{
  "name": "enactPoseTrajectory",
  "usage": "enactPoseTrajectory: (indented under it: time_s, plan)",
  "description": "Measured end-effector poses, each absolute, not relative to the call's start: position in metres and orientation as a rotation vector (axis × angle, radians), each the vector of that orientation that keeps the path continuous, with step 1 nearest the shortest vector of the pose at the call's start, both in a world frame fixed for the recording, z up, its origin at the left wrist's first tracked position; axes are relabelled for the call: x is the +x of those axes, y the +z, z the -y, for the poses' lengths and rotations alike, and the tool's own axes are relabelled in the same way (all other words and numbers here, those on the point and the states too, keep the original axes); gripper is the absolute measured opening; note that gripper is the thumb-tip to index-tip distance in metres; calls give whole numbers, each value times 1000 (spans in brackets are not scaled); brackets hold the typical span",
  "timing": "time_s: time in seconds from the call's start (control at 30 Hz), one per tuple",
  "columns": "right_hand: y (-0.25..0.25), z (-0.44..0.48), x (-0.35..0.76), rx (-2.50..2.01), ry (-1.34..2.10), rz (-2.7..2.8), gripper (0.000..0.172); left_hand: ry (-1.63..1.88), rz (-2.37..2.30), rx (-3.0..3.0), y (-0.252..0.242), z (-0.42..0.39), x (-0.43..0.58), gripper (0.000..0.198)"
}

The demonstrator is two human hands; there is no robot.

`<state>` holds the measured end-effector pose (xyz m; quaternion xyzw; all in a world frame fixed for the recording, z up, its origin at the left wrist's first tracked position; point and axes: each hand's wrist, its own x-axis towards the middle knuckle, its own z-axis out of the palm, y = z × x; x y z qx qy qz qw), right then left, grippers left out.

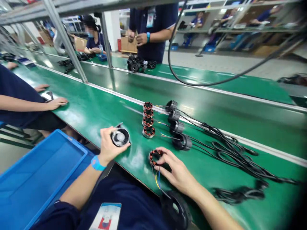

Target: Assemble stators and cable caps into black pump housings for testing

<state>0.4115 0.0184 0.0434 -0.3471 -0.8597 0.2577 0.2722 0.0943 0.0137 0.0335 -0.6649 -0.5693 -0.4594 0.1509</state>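
Note:
My left hand (108,143) is closed around a round black motor housing (120,136) with a silvery centre, held just above the green bench near its front edge. Between the thumb and fingers of my right hand (174,169) is a motor stator (155,157), a ring with copper-coloured windings. Yellow and blue wires (157,180) run from it down to a black plastic part (176,209) close to my body. Farther in, several similar stators (148,131) stand in a row. Beside them, black round housings (181,141) are lined up with thin wires between.
Black cables (225,147) trail right from the housings, and another cable bundle (240,194) lies nearer me. A blue bin (82,155) is at my lower left. Co-workers stand or sit along the line; one's hand (59,103) rests on the bench. Metal posts (66,41) rise beyond.

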Motion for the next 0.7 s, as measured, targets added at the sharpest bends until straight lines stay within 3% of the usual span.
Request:
enactPoseTrajectory:
  time_s: [0.1, 0.23, 0.3, 0.47, 0.57, 0.7]
  plan:
    - [63, 8, 408, -815, 564, 2195, 10, -1513, 1694, -1949, 28, -4, 134, 105]
    - [94, 35, 399, -829, 404, 2024, 49, -1687, 1656, -2158, 23, 8, 183, 116]
    - [99, 33, 395, -912, 338, 2014, 60, -1712, 1612, -2252, 21, 8, 198, 116]
    - [90, 15, 393, -1034, 250, 2069, 59, -1682, 1467, -2352, 21, 4, 210, 106]
    - [88, 10, 395, -1070, 173, 2080, 68, -1658, 1491, -2374, 22, 4, 208, 102]
    - [96, 4, 400, -952, 366, 2191, 64, -1664, 1484, -2372, 19, 3, 206, 104]
